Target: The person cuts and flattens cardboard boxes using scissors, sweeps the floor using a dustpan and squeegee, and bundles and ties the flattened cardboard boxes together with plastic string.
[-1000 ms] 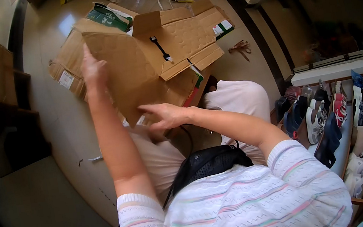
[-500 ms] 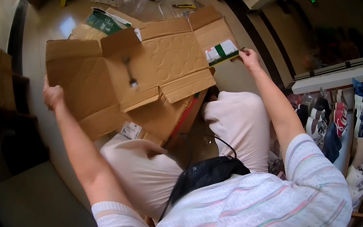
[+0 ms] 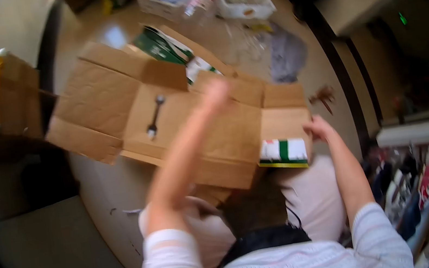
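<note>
An unfolded cardboard box [image 3: 174, 123] lies spread over my knees, its brown inner side up. A dark strap-like piece [image 3: 156, 117] with pale ends rests on its left-middle panel. A white and green label card [image 3: 283, 152] shows on the right panel. My right hand [image 3: 321, 129] has its fingers closed on the box's right edge. My left hand [image 3: 216, 95], smeared by motion, is over the middle of the box near its far edge; its fingers cannot be made out, nor whether it touches the cardboard.
Beyond the box lie more green-printed cardboard [image 3: 163, 45] and a grey bag [image 3: 286, 52]. White baskets [image 3: 244, 1] with plastic bottles stand farther back. Shoes on a rack [image 3: 425, 186] are at the right, a wrapped carton [image 3: 10, 102] at the left.
My left hand has let go of the box's left edge and swung right over its middle. The box has tilted and sits lower in view; my right hand stays at its right side.
</note>
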`<state>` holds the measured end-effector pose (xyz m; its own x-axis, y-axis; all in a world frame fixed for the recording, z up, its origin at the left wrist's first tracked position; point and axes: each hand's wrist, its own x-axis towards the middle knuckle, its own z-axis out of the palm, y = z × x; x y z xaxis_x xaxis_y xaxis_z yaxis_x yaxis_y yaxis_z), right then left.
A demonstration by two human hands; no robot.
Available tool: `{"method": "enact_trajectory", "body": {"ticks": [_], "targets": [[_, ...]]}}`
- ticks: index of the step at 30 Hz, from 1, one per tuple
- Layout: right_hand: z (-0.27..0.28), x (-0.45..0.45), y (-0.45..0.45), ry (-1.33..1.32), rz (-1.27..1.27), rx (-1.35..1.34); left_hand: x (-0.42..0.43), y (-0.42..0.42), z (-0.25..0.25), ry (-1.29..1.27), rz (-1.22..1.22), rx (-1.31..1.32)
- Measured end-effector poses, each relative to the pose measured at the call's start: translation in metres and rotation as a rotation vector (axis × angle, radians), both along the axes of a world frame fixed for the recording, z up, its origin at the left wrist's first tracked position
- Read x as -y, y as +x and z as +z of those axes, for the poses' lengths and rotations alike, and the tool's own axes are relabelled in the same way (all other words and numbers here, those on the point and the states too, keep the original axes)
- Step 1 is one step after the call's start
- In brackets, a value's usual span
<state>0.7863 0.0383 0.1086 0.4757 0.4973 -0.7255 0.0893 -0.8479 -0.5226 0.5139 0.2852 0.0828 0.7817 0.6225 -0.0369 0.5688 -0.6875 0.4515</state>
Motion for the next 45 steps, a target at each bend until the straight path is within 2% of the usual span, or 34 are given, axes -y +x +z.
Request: {"method": "enact_trajectory", "body": {"ticks": [1, 3, 6, 7, 9, 11, 12, 15, 16, 17, 19, 21, 23, 25, 27, 29, 31, 32, 33, 34, 35, 37, 39, 41, 42, 43, 44, 45], "targets": [[-0.006, 0.002, 0.006, -0.01, 0.005, 0.053, 0.053, 0.027, 0.007, -0.303, -0.199, 0.029], [-0.009, 0.007, 0.012, 0.069, -0.078, 0.083, 0.124, 0.071, -0.047, -0.379, -0.357, 0.388], [-0.001, 0.013, 0.009, 0.179, -0.168, 0.07, 0.168, 0.053, 0.01, -0.54, -0.317, 0.114], [0.001, 0.017, 0.007, 0.223, -0.196, 0.064, 0.173, 0.047, 0.015, -0.633, -0.279, 0.099], [-0.012, 0.022, 0.021, 0.319, -0.189, 0.192, 0.19, 0.034, 0.035, -0.504, -0.28, -0.15], [-0.034, 0.029, 0.036, 0.414, -0.176, 0.28, 0.217, 0.017, 0.022, -0.532, -0.249, -0.053], [-0.028, 0.025, 0.026, 0.358, -0.192, 0.379, 0.233, 0.013, 0.016, -0.472, -0.244, -0.103], [0.048, -0.006, -0.048, 0.096, 0.122, 0.594, 0.275, -0.001, -0.003, -0.524, -0.203, -0.143], [0.059, -0.017, -0.068, 0.079, 0.16, 0.563, 0.285, -0.003, -0.012, -0.559, -0.209, -0.136], [0.066, -0.024, -0.082, 0.061, 0.198, 0.532, 0.289, -0.006, -0.015, -0.589, -0.175, -0.102], [0.041, -0.037, -0.099, 0.174, 0.459, 0.753, 0.292, -0.013, -0.022, -0.652, -0.108, -0.032], [0.044, -0.057, -0.143, 0.235, 0.491, 0.666, 0.276, -0.015, -0.034, -0.813, -0.131, -0.02], [0.065, -0.071, -0.184, 0.209, 0.513, 0.38, 0.26, -0.024, -0.049, -0.923, -0.204, 0.286], [0.022, -0.081, -0.194, 0.188, 0.577, 0.464, 0.236, -0.028, -0.053, -1.087, -0.309, 0.41], [-0.005, -0.088, -0.205, 0.13, 0.538, 0.468, 0.216, -0.046, -0.06, -0.971, -0.342, 0.386], [-0.016, -0.091, -0.213, 0.098, 0.591, 0.439, 0.208, -0.069, -0.078, -1.027, -0.31, 0.537], [-0.029, -0.092, -0.221, 0.095, 0.592, 0.481, 0.175, -0.09, -0.041, -0.915, -0.003, -0.068], [-0.023, -0.088, -0.227, 0.075, 0.566, 0.503, 0.165, -0.092, -0.055, -1.159, 0.167, 0.083], [-0.014, -0.085, -0.236, 0.068, 0.543, 0.526, 0.153, -0.084, -0.095, -1.269, 0.393, 0.231], [-0.014, -0.08, -0.241, 0.055, 0.524, 0.537, 0.145, -0.088, -0.079, -1.584, 0.605, 0.82], [-0.016, -0.08, -0.245, 0.057, 0.509, 0.55, 0.132, -0.085, -0.056, -1.58, 0.668, 0.935], [-0.022, -0.076, -0.246, 0.082, 0.514, 0.555, 0.097, -0.065, -0.072, -1.54, 0.617, 0.735], [-0.014, -0.072, -0.254, 0.092, 0.529, 0.537, 0.072, -0.039, -0.082, -1.784, 0.618, 0.95], [-0.017, -0.067, -0.257, 0.183, 0.583, 0.566, 0.045, -0.027, -0.076, -1.922, 0.448, 0.964], [-0.011, -0.069, -0.257, 0.217, 0.597, 0.508, 0.031, -0.021, -0.096, -1.893, 0.289, 1.05], [-0.024, -0.068, -0.251, 0.222, 0.6, 0.523, 0.024, -0.02, -0.065, -1.942, 0.351, 0.924], [-0.054, -0.06, -0.258, 0.279, 0.571, 0.7, 0.015, -0.02, -0.066, -1.839, 0.301, 0.95], [-0.051, -0.065, -0.261, 0.119, 0.572, 0.589, -0.009, -0.018, -0.1, -1.81, 0.35, 0.901]]}}
